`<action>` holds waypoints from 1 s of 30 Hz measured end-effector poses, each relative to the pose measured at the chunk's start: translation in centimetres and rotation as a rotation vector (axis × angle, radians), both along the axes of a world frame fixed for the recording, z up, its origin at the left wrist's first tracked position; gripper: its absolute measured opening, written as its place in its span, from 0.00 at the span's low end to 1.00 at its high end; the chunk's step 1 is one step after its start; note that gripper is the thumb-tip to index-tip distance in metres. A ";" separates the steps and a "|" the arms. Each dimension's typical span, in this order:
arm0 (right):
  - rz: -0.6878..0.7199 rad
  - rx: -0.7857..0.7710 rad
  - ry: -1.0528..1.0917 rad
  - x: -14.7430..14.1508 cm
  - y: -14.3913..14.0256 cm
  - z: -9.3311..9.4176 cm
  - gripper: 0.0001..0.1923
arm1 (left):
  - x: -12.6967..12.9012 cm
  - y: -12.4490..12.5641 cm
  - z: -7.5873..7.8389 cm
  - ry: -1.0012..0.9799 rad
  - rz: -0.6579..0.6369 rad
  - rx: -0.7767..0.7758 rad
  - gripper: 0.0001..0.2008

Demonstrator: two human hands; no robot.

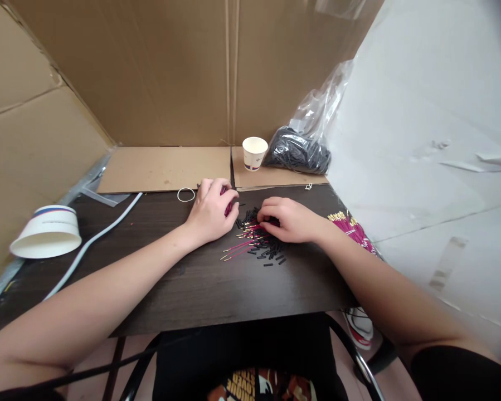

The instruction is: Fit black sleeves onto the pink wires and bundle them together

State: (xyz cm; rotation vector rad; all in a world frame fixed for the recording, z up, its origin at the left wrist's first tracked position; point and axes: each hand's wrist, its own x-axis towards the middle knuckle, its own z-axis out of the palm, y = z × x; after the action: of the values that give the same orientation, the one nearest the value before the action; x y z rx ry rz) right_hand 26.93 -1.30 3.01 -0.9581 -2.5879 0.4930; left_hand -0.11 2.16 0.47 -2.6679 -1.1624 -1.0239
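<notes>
Pink wires [244, 245] in loose pile on dark counter [191, 289], left hand [210, 211] just left of pile, fingers curled around small wire bundle [228, 207], right hand [290, 219] on pile's right edge, fingers pinching among black sleeves [271, 256].

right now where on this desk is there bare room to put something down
Bare dark table lies along the near edge, between the forearms, and left of the left hand up to the white cable. The cardboard sheet at the back is bare too. It is crowded around the right hand: black sleeves, pink wires, and the wire bundle.
</notes>
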 end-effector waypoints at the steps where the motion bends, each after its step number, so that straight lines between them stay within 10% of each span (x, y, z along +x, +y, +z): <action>1: 0.002 0.001 0.000 0.0 0.0 0.0 0.05 | 0.1 -0.1 -0.1 0.018 -0.026 -0.012 0.10; 30: -0.022 0.039 -0.120 -1.3 -1.1 0.6 0.04 | 0.1 0.2 -0.8 0.033 -0.192 -0.115 0.08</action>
State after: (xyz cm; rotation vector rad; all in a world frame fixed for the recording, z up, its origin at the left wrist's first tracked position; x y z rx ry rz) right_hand 25.64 -2.40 3.56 -1.0319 -2.6794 0.3891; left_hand -0.03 2.36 -0.29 -2.9215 -1.0044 -0.9609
